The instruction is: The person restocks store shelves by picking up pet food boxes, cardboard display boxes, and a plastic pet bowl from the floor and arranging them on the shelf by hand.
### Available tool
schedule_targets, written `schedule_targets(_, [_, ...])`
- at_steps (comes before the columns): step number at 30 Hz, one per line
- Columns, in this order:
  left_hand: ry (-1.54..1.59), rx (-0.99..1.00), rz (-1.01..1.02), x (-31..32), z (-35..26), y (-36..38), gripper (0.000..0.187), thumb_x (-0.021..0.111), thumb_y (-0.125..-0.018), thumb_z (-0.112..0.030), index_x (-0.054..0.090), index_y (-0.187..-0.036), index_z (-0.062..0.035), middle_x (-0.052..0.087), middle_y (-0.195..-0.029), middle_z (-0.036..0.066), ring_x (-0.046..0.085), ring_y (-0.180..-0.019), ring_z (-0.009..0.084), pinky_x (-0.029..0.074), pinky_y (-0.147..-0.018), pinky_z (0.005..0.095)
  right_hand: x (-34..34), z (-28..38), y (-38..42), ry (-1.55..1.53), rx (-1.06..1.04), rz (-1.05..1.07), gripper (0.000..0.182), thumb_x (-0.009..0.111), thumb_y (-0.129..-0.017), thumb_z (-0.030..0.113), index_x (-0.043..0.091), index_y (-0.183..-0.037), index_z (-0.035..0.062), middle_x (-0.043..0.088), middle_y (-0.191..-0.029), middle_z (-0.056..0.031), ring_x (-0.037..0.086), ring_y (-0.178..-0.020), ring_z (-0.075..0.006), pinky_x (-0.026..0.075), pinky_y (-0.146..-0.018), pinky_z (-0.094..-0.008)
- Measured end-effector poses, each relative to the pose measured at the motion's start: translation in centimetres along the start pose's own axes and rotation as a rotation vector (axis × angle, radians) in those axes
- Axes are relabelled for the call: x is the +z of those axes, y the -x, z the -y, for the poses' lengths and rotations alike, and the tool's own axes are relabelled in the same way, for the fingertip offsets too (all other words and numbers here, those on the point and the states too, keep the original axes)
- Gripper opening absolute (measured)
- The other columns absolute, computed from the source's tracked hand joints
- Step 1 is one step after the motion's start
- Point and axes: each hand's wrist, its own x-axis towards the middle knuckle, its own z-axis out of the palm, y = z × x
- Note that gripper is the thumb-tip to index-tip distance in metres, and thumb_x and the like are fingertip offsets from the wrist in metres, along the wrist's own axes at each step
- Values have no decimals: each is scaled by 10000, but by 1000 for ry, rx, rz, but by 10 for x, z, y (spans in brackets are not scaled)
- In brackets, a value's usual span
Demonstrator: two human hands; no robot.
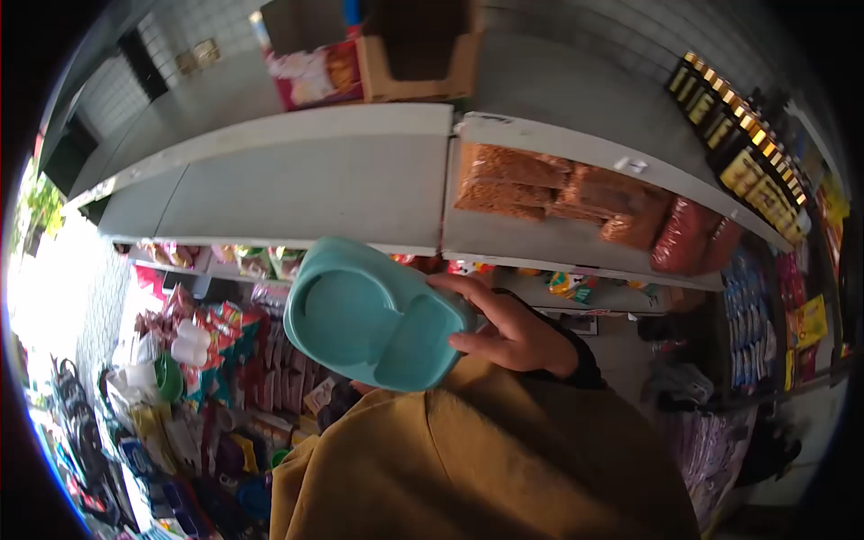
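Note:
A teal plastic double pet bowl, with a large round hollow and a smaller one beside it, is held up in front of the shelves. My right hand grips its right end, thumb on the near side and fingers along the far edge. Both hollows look bare. Of my left hand, only a small patch of what looks like skin shows under the bowl's lower edge, near a dark sleeve. Its fingers are hidden.
Shelves ahead carry bags of orange-brown pellets, red bags and an open cardboard box. Dark bottles with gold caps line the upper right. Hanging packets are at right. Mixed goods crowd the lower left.

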Motion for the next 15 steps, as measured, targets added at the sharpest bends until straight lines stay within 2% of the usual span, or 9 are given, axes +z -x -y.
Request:
schedule_targets(5, [-199, 14, 92, -38, -3, -48, 299, 546, -850, -67, 560, -1149, -62, 603, -1064, 49, 556, -1023, 161, 460, -853, 283, -38, 43, 56, 217, -17, -104, 602, 592, -853, 131, 321, -1385, 54, 420, -1251, -82, 472, -1094, -163, 468, -785, -272])
schedule_targets(9, [-346, 17, 145, -65, -10, -65, 303, 550, -840, -43, 568, -1142, -62, 606, -1060, 52, 558, -1024, 161, 461, -854, 284, -63, 62, 104, 258, 3, -292, 599, 589, -851, 151, 332, -1379, 36, 392, -1318, -95, 452, -1155, -167, 474, -810, -282])
schedule_targets(10, [-377, 11, 152, -69, -6, -71, 304, 551, -838, -38, 569, -1141, -62, 607, -1060, 53, 558, -1024, 161, 461, -854, 284, -69, 61, 114, 365, -104, -410, 605, 582, -857, 172, 320, -1386, 41, 425, -1267, -108, 474, -1123, -181, 498, -778, -276])
schedule_targets(11, [-316, 110, 126, -73, -9, -67, 314, 561, -821, -29, 577, -1131, -71, 611, -1042, 47, 563, -995, 152, 471, -829, 283, -74, 61, 120, 471, -211, -524, 612, 575, -863, 193, 308, -1393, 47, 458, -1216, -122, 496, -1090, -195, 522, -747, -270])
schedule_targets(12, [-252, 213, 100, -75, -17, -62, 324, 570, -804, -21, 584, -1122, -81, 616, -1025, 42, 569, -967, 142, 481, -803, 282, -76, 69, 122, 478, -217, -534, 612, 575, -863, 193, 308, -1393, 47, 458, -1216, -122, 496, -1090, -195, 522, -747, -270])
schedule_targets(13, [-256, 217, 107, -77, -47, -47, 324, 570, -804, -21, 584, -1122, -81, 616, -1025, 42, 569, -967, 142, 481, -803, 282, -76, 82, 126, 313, -206, -678, 608, 564, -867, 218, 308, -1395, 61, 468, -1212, -130, 517, -1068, -200, 528, -724, -268])
schedule_targets(14, [-129, 281, 68, -84, -79, -30, 300, 572, -823, -47, 586, -1120, -85, 621, -1003, 39, 571, -915, 132, 484, -782, 286, -79, 93, 129, 148, -197, -819, 605, 554, -871, 244, 307, -1397, 75, 478, -1208, -138, 538, -1046, -204, 533, -701, -266])
schedule_targets(15, [-3, 346, 28, -93, -125, -11, 277, 574, -843, -73, 588, -1119, -89, 627, -981, 37, 574, -862, 122, 488, -761, 290, -89, 101, 131, 159, -200, -827, 605, 554, -871, 244, 307, -1397, 75, 478, -1208, -138, 538, -1046, -204, 533, -701, -266])
